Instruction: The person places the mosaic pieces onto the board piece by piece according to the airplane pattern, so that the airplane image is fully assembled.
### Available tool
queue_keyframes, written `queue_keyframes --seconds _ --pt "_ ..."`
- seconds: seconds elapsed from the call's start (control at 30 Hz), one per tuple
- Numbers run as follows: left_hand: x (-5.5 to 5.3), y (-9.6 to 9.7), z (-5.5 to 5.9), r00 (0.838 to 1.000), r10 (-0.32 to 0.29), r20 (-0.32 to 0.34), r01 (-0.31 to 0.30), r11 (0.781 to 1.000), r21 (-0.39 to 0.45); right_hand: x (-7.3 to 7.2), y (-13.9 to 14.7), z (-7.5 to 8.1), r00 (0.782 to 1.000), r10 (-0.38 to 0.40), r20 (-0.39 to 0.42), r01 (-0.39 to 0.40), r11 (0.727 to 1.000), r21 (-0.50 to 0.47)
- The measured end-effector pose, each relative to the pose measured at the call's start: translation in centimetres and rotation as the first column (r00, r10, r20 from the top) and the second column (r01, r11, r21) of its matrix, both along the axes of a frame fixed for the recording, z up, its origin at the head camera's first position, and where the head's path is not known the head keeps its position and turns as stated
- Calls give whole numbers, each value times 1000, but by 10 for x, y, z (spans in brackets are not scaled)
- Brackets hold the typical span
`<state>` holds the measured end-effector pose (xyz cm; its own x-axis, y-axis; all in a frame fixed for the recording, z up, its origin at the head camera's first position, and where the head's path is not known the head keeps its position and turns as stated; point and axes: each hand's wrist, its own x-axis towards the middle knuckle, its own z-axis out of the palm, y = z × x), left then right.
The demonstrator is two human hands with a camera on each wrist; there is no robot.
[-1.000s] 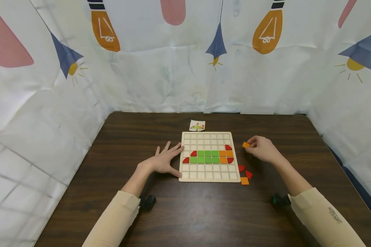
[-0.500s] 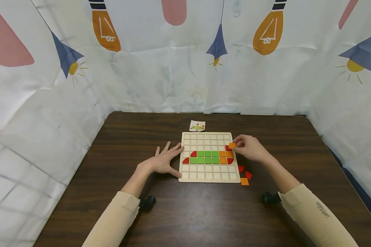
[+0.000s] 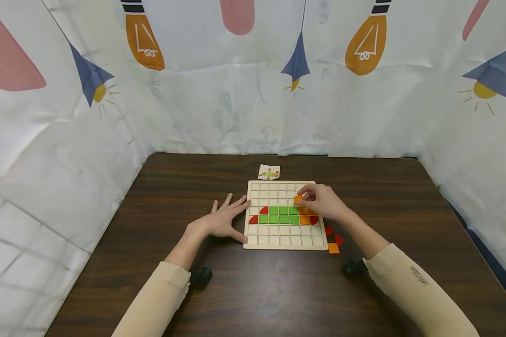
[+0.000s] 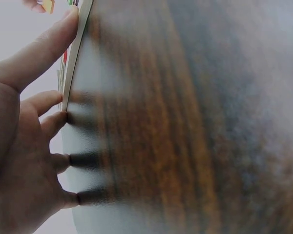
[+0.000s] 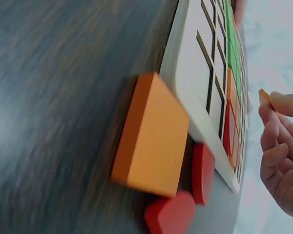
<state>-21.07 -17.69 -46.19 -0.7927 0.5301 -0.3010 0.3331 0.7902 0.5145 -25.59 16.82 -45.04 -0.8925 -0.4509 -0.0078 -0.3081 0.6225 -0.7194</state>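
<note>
A wooden grid board [image 3: 284, 241] lies on the table, with green, orange and red tiles set in its middle rows. My right hand [image 3: 322, 201] pinches an orange square tile [image 3: 297, 200] between thumb and finger, over the board just above the row of green tiles [image 3: 283, 215]. In the right wrist view that tile is held raised above the board's surface. My left hand [image 3: 221, 220] is spread flat, its thumb and fingertips touching the board's left edge. The right hand hides the red piece at the board's right side.
Beside the board's lower right corner lie a loose orange square [image 3: 333, 248] and two red pieces [image 3: 339, 239]. A small picture card [image 3: 269, 172] rests behind the board. Printed white curtains [image 3: 236, 117] stand around the dark wooden table [image 3: 253, 290].
My right hand has carried the orange tile leftward, from beside the board to over it. The left hand has stayed at the board's edge.
</note>
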Motion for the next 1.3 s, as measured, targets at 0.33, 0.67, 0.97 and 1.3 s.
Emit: queue_keyframes --seconds 0.33,0.67,0.97,1.3 --pt "0 -1 -1 1000 5 0 -5 1000 7 -8 -24 -15 1000 5 -7 -5 1000 -1" --pt "0 -2 -2 1000 8 -2 -8 1000 5 -11 -37 -23 1000 6 -21 -5 1000 15" --pt "0 -1 -2 1000 0 -8 0 1000 1 -10 -45 -20 999 21 -35 -20 999 36" --pt "1 -1 -2 1000 0 -8 0 1000 4 -10 -43 -17 1000 21 -15 -20 999 25"
